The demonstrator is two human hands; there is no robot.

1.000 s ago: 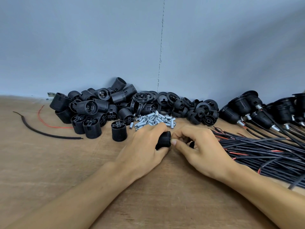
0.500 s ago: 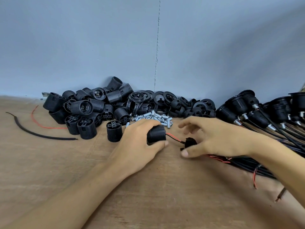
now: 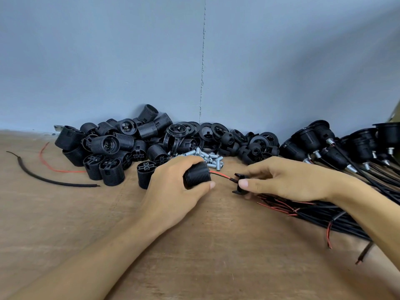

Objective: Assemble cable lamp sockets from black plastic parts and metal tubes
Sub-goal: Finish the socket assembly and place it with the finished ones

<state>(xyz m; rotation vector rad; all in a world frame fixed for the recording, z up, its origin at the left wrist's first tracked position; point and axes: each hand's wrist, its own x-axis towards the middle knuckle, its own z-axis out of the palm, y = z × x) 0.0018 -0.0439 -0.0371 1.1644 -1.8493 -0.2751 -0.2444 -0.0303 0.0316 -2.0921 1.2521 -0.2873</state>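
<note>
the step in hand seems to be closing a wired socket. the left hand (image 3: 173, 191) grips the black ribbed plastic socket shell (image 3: 197, 178), fingers (image 3: 188, 162) curled tight round it, mid wooden worktop (image 3: 216, 245), just in front of the short metal tubes (image 3: 208, 157) heaped toward the far edge. the right hand (image 3: 287, 180) pinches a small black plastic cap (image 3: 237, 177); red and black wires (image 3: 220, 175) join the two. next, likely, the cap slides along the wires onto the shell.
</note>
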